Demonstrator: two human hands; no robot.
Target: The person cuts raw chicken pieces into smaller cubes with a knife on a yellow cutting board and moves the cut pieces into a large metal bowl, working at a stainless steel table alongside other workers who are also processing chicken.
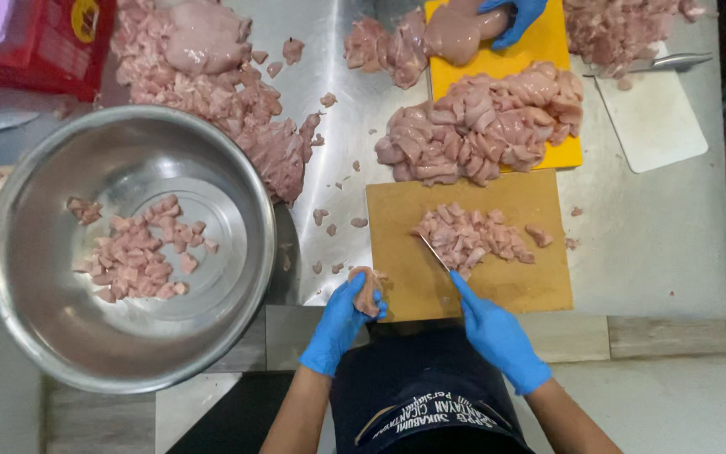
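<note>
Both my hands wear blue gloves. My left hand (339,324) is closed around a piece of raw chicken (368,290) at the near left corner of a brown cutting board (514,286). My right hand (497,336) grips a knife (434,250) whose blade points up-left into a small pile of diced chicken (472,235) on that board. The knife handle is hidden inside my hand.
A large steel bowl (27,277) with diced chicken sits left. Heaps of raw chicken lie on the steel table (657,235) and on a yellow board (560,155), where another person's blue-gloved hand (514,17) holds meat. A white board (657,122) with a knife lies right.
</note>
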